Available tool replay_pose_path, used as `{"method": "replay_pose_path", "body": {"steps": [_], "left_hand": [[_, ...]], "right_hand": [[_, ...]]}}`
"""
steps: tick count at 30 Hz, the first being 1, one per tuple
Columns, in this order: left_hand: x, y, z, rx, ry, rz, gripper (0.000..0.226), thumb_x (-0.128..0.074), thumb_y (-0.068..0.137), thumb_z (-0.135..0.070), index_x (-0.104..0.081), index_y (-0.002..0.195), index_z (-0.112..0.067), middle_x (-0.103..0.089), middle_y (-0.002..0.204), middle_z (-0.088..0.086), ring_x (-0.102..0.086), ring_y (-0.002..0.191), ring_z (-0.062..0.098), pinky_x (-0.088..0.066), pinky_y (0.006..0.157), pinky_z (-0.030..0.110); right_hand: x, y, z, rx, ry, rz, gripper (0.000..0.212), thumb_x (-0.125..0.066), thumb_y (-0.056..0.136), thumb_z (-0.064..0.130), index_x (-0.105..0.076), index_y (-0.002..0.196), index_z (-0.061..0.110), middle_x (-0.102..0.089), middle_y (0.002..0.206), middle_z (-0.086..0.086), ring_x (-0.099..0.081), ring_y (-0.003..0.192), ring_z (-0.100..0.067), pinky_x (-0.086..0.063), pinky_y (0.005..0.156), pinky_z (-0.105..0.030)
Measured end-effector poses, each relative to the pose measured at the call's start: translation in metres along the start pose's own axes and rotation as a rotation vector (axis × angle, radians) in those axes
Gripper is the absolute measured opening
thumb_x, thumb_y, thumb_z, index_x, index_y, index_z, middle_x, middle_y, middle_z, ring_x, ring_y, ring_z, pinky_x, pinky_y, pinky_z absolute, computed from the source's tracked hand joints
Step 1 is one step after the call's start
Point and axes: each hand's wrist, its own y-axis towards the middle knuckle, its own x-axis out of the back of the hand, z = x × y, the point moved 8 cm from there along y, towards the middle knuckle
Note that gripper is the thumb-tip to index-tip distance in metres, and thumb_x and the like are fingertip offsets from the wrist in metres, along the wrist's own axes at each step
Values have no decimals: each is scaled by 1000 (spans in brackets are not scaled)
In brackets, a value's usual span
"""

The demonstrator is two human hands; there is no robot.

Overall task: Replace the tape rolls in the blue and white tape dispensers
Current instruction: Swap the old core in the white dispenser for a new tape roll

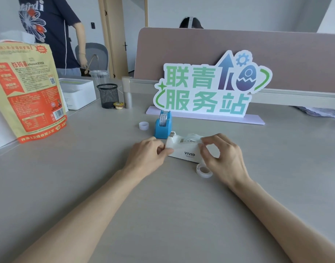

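Observation:
A white tape dispenser (pixel 183 149) marked VIVID lies on the desk with a clear roll (pixel 190 139) seated in it. My left hand (pixel 149 152) grips its cutter end. My right hand (pixel 222 156) pinches at the rear end near the roll. Behind it stands a blue tape dispenser (pixel 162 128) with a roll in it. One loose clear roll (pixel 143 125) lies left of the blue dispenser. Another loose roll (pixel 203 170) lies by my right hand, just in front of the white dispenser.
A large green-and-blue sign (pixel 206 92) stands behind the dispensers. At the left are a yellow-red food bag (pixel 28 92), a white box (pixel 79 92), a black mesh pen cup (pixel 108 95) and a small pudding cup (pixel 118 105). A person stands at the back left.

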Motion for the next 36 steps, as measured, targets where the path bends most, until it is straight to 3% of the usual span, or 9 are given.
{"method": "replay_pose_path", "body": {"steps": [5,9,13,18,23,28,30,33,36], "left_hand": [[-14,13,-4,-10,62,17,37,-47,95,-46,-66,93,-15,-59,96,3,-59,92,27,-38,62,34],[-21,21,-18,-50,207,-17,38,-46,95,-48,-58,92,-12,-60,101,5,-58,99,26,-38,60,36],[-30,26,-38,-150,162,-6,24,-50,96,-36,-58,100,-14,-64,106,3,-54,104,23,-33,62,33],[-43,22,-50,-193,-9,213,36,-53,92,-44,-55,121,-21,-58,113,7,-49,115,22,-33,70,30],[-52,26,-45,-57,-34,288,57,-54,82,-64,-51,127,-30,-54,114,9,-51,113,24,-43,84,34],[-48,42,-54,-59,110,21,23,-44,96,-30,-58,108,-16,-67,107,8,-56,105,30,-41,65,35],[-51,47,-52,-56,110,17,20,-44,95,-26,-58,105,-16,-69,109,5,-61,102,31,-37,62,33],[-55,47,-52,-46,74,78,28,-48,89,-39,-57,104,-18,-67,110,2,-61,105,29,-38,65,32],[-58,45,-49,-36,39,116,36,-49,87,-46,-57,105,-16,-66,113,5,-57,108,30,-41,71,35]], "right_hand": [[-12,1,-9,-170,58,160,48,-68,85,41,-56,126,19,-64,124,2,-65,105,-18,-52,89,-36],[-20,1,-21,-357,190,283,64,-68,81,53,-52,134,21,-66,112,4,-66,97,-16,-51,91,-28],[-26,5,-34,-345,146,327,53,-62,82,60,-62,90,8,-54,69,0,-45,65,-14,-41,61,-28],[-35,18,-52,-414,210,288,51,-63,84,55,-44,62,13,-39,58,5,-35,58,-15,-29,53,-28],[-59,35,-67,-509,179,305,54,-59,79,66,-46,65,16,-48,61,5,-46,62,-19,-37,60,-33],[-67,42,-77,-586,237,322,53,-61,72,71,-51,66,19,-51,63,7,-49,63,-15,-39,62,-34],[-66,41,-82,-567,270,336,44,-63,75,63,-63,74,20,-60,70,9,-56,70,-15,-46,68,-35],[-60,35,-85,-527,336,348,19,-66,83,40,-73,90,24,-73,89,11,-66,89,-13,-52,85,-32],[-51,27,-82,-525,364,331,17,-68,83,30,-74,99,27,-75,101,10,-68,99,-7,-52,96,-31]]}}
